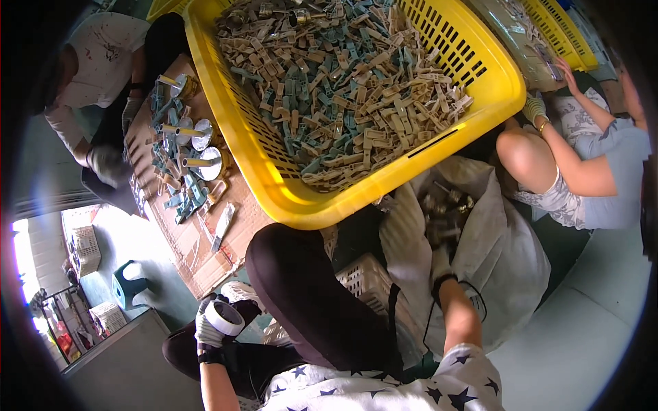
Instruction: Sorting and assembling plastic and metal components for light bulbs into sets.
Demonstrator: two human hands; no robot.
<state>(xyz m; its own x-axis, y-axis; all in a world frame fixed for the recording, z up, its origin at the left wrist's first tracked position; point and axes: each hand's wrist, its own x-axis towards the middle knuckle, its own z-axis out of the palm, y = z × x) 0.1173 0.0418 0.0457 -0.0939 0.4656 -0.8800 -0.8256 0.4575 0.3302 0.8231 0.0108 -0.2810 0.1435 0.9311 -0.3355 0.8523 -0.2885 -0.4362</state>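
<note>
My left hand, in a striped knit glove, is closed around a white ring that looks like a roll of tape, beside my dark-trousered leg. My right arm reaches into a white woven sack; the gloved right hand is at the brassy and silvery metal pieces inside. Its fingers are blurred and partly hidden. In front of my knees stands a big yellow basket, heaped with beige and grey-green plastic clips.
Left of the basket, cardboard carries more clips, metal discs with gold stems and a small knife-like tool. Co-workers sit at left and right. A white crate stands by my legs, a teal stool farther left.
</note>
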